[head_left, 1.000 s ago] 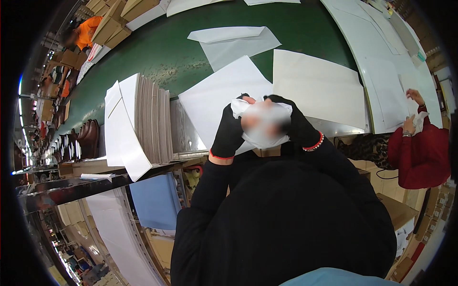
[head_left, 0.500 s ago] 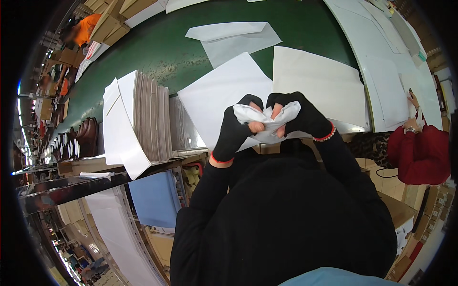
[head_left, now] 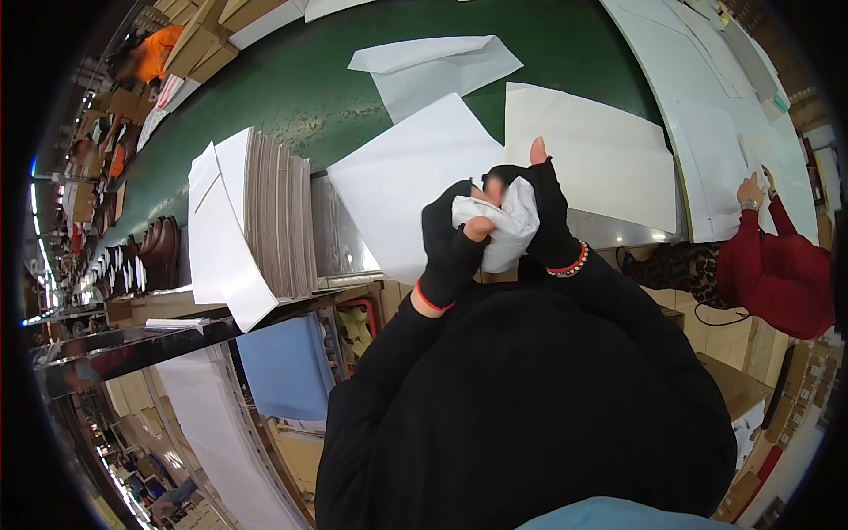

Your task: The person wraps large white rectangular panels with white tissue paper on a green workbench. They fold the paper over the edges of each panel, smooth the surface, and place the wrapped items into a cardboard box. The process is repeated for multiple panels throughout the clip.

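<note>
A crumpled wad of white tissue paper (head_left: 508,237) is held between my two hands, just off the bench's near edge. My left hand (head_left: 449,237), in a black fingerless glove, closes on the wad's left side with the thumb pressed over it. Around the right side curls my right hand (head_left: 549,208), gloved alike, with one bare digit pointing up and away from the wad. Beyond my hands lies a flat white sheet (head_left: 415,159). A second, off-white sheet (head_left: 587,155) is to its right. What the wad may contain is hidden.
A green conveyor belt (head_left: 291,102) carries a folded thin sheet (head_left: 437,66). To the left stands a stack of cards (head_left: 274,212), with brown boots (head_left: 161,243) past it. A co-worker in a red sleeve (head_left: 782,283) handles paper at the white table (head_left: 707,159) on the right.
My hands have turned the wad from lying wide to standing more upright. My right hand has rotated, one digit now lifted off the paper. The co-worker's hands have shifted.
</note>
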{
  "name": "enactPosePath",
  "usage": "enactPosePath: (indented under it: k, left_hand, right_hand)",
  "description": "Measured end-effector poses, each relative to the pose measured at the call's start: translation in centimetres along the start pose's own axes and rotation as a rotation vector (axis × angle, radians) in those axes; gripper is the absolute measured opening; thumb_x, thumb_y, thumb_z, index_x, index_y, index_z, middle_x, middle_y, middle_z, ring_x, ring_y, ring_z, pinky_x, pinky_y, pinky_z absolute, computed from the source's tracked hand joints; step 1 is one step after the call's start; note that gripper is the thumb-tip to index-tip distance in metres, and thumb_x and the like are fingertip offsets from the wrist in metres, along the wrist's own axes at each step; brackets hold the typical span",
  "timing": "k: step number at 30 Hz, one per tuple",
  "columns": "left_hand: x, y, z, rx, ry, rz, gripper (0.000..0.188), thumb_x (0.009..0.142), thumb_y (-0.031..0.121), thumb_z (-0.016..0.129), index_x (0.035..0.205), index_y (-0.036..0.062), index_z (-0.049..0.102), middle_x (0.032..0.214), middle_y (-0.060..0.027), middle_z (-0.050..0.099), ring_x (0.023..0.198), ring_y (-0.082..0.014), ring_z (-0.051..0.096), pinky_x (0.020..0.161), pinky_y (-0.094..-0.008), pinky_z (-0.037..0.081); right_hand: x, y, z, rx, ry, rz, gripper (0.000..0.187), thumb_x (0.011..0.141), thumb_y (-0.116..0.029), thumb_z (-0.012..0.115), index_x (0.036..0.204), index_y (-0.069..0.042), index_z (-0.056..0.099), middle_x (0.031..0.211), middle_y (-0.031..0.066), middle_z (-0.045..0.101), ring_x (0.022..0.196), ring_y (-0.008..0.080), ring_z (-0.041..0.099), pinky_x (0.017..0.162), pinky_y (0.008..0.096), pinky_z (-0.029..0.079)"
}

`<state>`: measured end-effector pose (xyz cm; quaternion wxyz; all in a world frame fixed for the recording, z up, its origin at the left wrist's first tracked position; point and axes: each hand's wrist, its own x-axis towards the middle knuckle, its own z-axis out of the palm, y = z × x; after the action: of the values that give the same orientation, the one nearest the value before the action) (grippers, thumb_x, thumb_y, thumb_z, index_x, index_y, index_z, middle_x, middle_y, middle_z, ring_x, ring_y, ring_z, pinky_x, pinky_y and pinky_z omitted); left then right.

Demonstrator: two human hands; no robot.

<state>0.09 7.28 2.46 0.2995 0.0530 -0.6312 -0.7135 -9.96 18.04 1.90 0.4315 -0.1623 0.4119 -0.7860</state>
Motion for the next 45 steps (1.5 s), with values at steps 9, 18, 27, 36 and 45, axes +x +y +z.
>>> enactPosePath:
  k: [9,18,27,36,45]
  left_hand:
    - [-0.3,-0.2,1.3,-0.261,0.041,-0.199,0.077,0.093,0.068,0.033,0.112,-0.0012,0.06,0.105,-0.0094,0.063,0.09,-0.0172,0.059,0.084,-0.029,0.045]
    - [-0.8,-1.8,1.0,-0.189,0.048,-0.247,0.042,0.098,0.04,0.044,0.103,-0.0006,0.055,0.092,-0.0072,0.06,0.083,-0.0157,0.057,0.077,-0.0287,0.046]
    - [0.2,-3.4,3.1,0.135,-0.173,-0.165,0.066,0.093,0.064,0.039,0.11,0.0012,0.052,0.1,-0.0061,0.053,0.091,-0.0154,0.055,0.079,-0.0295,0.045]
    - [-1.3,-9.1,0.0,0.631,-0.45,-0.27,0.045,0.1,0.031,0.047,0.134,0.0009,0.046,0.121,-0.0128,0.057,0.103,-0.0205,0.055,0.086,-0.0324,0.045]
    - [-4.2,-14.1,-14.7,1.655,-0.439,-0.295,0.085,0.086,0.055,0.057,0.149,0.0075,0.024,0.155,-0.0207,0.016,0.144,-0.0409,0.01,0.108,-0.0654,0.012]
  right_hand:
    - [-0.6,0.9,2.9,-0.097,0.181,-0.267,0.071,0.096,-0.062,0.028,0.13,-0.001,0.045,0.118,0.0112,0.054,0.105,0.0185,0.054,0.092,0.0317,0.043]
    - [0.2,2.9,1.0,-0.332,0.224,-0.239,0.057,0.099,-0.048,0.035,0.136,-0.006,0.043,0.131,0.0092,0.049,0.121,0.0187,0.046,0.102,0.0323,0.035]
    - [-4.4,2.0,-2.5,-0.452,0.091,-0.338,0.068,0.07,-0.038,0.081,0.124,-0.007,0.055,0.118,0.0123,0.059,0.109,0.027,0.059,0.093,0.0343,0.045]
    - [-29.3,3.1,-25.7,-0.903,0.923,0.287,0.052,0.071,-0.035,0.079,0.11,-0.004,0.062,0.096,0.0097,0.067,0.086,0.0172,0.065,0.074,0.0331,0.052]
    - [-39.8,1.2,-36.7,-1.79,1.508,0.347,0.075,0.076,-0.042,0.074,0.132,0.001,0.048,0.131,0.0211,0.052,0.124,0.0339,0.047,0.104,0.0405,0.039]
